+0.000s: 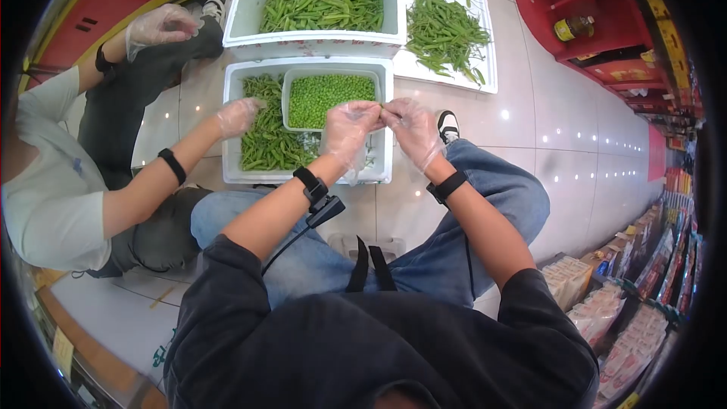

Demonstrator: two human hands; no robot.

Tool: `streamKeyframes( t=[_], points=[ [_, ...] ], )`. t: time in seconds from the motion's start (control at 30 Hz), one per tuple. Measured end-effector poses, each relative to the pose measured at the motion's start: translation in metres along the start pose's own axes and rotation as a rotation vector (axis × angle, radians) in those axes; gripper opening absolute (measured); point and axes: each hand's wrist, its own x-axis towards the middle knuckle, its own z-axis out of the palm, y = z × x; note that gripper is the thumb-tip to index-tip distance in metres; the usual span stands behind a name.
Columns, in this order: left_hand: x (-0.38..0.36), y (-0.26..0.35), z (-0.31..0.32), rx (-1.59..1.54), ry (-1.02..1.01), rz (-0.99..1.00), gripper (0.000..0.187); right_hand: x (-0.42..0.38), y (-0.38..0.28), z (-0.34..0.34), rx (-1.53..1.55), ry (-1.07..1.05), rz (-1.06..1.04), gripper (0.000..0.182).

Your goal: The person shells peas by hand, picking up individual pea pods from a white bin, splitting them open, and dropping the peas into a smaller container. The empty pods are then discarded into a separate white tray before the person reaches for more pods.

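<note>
Both my hands wear clear plastic gloves and meet at the fingertips over the right side of the lower foam box [385, 159]. My left hand [350, 130] is pinched, and my right hand [413, 127] is pinched against it. A small green bit shows between them, too small to make out. Just behind my left hand, a clear tub [286, 98] of shelled green peas [326, 98] sits in the box. Green pods and empty-looking shells [269, 144] lie around the tub's left and near sides.
A taller foam box [314, 44] of pea pods [322, 6] stands behind. Right of it, a white foam lid [488, 68] bears more pods [443, 30]. At left sits a co-worker [57, 174], one gloved hand [239, 117] at the lower box. Store shelves [606, 38] line the right.
</note>
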Motion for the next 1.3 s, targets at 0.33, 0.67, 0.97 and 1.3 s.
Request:
streamKeyframes(
  t=[0.33,0.67,0.97,1.3],
  points=[
    [0.003,0.0,-0.01,-0.031,0.113,0.016,0.014,0.016,-0.007,0.013,-0.13,-0.005,-0.138,0.01],
    [0.0,0.008,-0.012,-0.017,0.117,0.039,0.016,0.02,-0.009,0.021,-0.301,0.046,-0.276,0.01],
    [0.0,0.019,-0.012,0.018,0.213,0.05,0.016,0.032,0.012,0.025,0.507,0.067,0.34,0.022],
    [-0.001,0.016,-0.028,0.226,0.282,0.193,0.018,0.052,0.009,0.027,0.561,0.113,0.452,0.03]
  ],
)
